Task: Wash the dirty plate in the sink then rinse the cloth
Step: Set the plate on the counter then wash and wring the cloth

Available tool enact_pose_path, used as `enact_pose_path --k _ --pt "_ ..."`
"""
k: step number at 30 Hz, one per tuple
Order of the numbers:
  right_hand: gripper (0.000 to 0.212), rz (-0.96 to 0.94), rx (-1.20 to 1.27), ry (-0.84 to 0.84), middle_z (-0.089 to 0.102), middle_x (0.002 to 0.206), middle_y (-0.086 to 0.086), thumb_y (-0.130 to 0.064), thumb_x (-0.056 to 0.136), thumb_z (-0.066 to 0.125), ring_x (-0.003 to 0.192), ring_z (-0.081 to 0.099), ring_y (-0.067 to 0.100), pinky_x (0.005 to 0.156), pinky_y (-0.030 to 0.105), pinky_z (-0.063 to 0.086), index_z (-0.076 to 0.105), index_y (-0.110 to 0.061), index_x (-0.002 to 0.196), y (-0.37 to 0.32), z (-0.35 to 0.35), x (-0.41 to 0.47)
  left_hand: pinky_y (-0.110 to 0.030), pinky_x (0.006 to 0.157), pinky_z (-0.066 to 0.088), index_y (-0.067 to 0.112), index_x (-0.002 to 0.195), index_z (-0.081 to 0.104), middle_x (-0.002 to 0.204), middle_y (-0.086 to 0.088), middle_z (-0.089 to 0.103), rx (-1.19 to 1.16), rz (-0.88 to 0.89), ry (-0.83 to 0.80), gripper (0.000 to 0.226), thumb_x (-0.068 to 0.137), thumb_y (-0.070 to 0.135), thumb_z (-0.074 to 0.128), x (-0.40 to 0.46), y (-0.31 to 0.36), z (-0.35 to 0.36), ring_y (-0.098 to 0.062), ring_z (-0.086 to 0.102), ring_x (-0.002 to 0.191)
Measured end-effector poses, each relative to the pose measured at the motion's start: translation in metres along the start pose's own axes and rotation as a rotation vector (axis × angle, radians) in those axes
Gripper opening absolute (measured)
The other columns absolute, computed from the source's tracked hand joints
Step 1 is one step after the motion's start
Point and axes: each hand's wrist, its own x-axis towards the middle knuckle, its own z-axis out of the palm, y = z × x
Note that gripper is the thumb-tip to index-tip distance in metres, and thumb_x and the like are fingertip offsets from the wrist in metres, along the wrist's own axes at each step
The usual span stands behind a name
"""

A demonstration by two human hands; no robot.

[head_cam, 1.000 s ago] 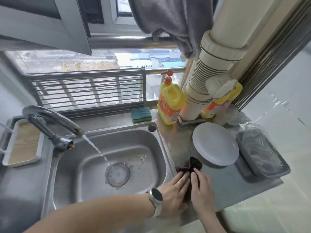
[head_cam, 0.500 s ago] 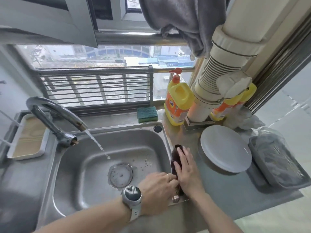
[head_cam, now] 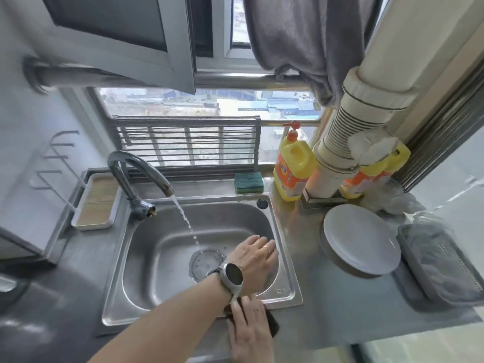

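A white plate (head_cam: 361, 238) lies on the steel counter to the right of the sink (head_cam: 157, 258). Water runs from the tap (head_cam: 141, 169) toward the drain. My left hand (head_cam: 255, 258), with a watch on its wrist, hovers over the right side of the basin, fingers spread and holding nothing. My right hand (head_cam: 250, 328) presses flat on a dark brown cloth (head_cam: 272, 326) at the sink's front right rim. Most of the cloth is hidden under that hand.
A green sponge (head_cam: 248, 182) and yellow detergent bottles (head_cam: 294, 169) stand behind the sink beside a thick white pipe (head_cam: 348, 142). A grey basket (head_cam: 442, 263) sits at the far right. A wood-lined tray (head_cam: 97, 203) is left of the tap.
My right hand dragged the cloth from the counter beside the plate along the sink's right rim to its front corner. My left hand left the cloth and moved over the basin.
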Motion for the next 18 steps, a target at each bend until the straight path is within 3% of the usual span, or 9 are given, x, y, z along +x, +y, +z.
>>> enact_pose_path --k 2,4,7,11,13,15,18 --pt "0.026 -0.074 0.029 -0.065 0.066 0.111 0.007 -0.033 0.093 0.051 0.106 0.064 0.032 0.114 0.037 0.034 0.07 -0.021 0.106 -0.037 0.021 0.006 -0.039 0.099 0.054 0.012 0.115 0.072 0.126 -0.011 0.07 0.047 0.015 -0.034 0.038 0.081 0.028 0.063 -0.012 -0.01 0.005 -0.028 0.069 0.107" --pt "0.032 -0.087 0.038 -0.08 0.07 0.113 0.005 -0.031 0.083 0.063 0.112 0.064 0.029 0.108 0.038 0.041 0.069 -0.023 0.112 -0.047 0.022 0.01 -0.038 0.099 0.055 0.014 0.111 0.074 0.122 -0.01 0.072 0.108 0.032 -0.081 0.039 0.077 0.031 0.069 -0.023 -0.02 0.007 -0.027 0.07 0.106" --pt "0.056 -0.104 -0.036 -0.017 0.057 0.143 0.005 -0.028 0.085 0.062 0.135 0.05 0.027 0.109 0.041 0.04 0.057 -0.021 0.14 -0.01 -0.013 0.008 -0.039 0.098 0.054 0.012 0.105 0.074 0.115 -0.011 0.073 0.181 0.076 -0.106 0.033 0.083 0.022 0.051 -0.037 -0.04 -0.007 -0.03 0.069 0.101" --pt "0.055 0.185 -0.183 -0.137 0.039 0.158 0.005 -0.043 0.095 0.048 0.144 0.036 0.032 0.113 0.048 0.036 0.053 -0.017 0.144 0.101 -0.061 -0.005 -0.042 0.099 0.05 0.013 0.1 0.07 0.103 -0.008 0.07 0.278 0.206 -0.173 0.027 0.09 0.015 0.045 -0.046 -0.063 -0.032 -0.03 0.065 0.093" --pt "0.061 0.275 -0.235 -0.129 0.032 0.159 0.005 -0.051 0.099 0.037 0.145 0.035 0.036 0.118 0.046 0.03 0.056 -0.011 0.141 0.137 -0.072 -0.006 -0.041 0.099 0.049 0.013 0.102 0.069 0.102 -0.007 0.069 0.33 0.293 -0.201 0.023 0.09 0.015 0.048 -0.045 -0.066 -0.044 -0.029 0.064 0.094" --pt "0.067 0.313 -0.23 -0.047 0.037 0.155 0.007 -0.051 0.102 0.025 0.138 0.042 0.042 0.118 0.039 0.025 0.058 -0.004 0.137 0.143 -0.073 -0.005 -0.041 0.1 0.049 0.012 0.104 0.068 0.103 -0.007 0.069 0.339 0.356 -0.201 0.024 0.092 0.016 0.048 -0.046 -0.067 -0.052 -0.029 0.064 0.096" --pt "0.058 0.296 -0.231 0.116 0.047 0.148 0.02 -0.037 0.102 0.034 0.133 0.046 0.047 0.112 0.049 0.035 0.056 0.006 0.135 0.124 -0.068 -0.006 -0.044 0.107 0.044 0.01 0.111 0.065 0.115 -0.011 0.068 0.34 0.383 -0.227 0.041 0.092 0.015 0.029 -0.059 -0.07 -0.052 -0.032 0.062 0.107"
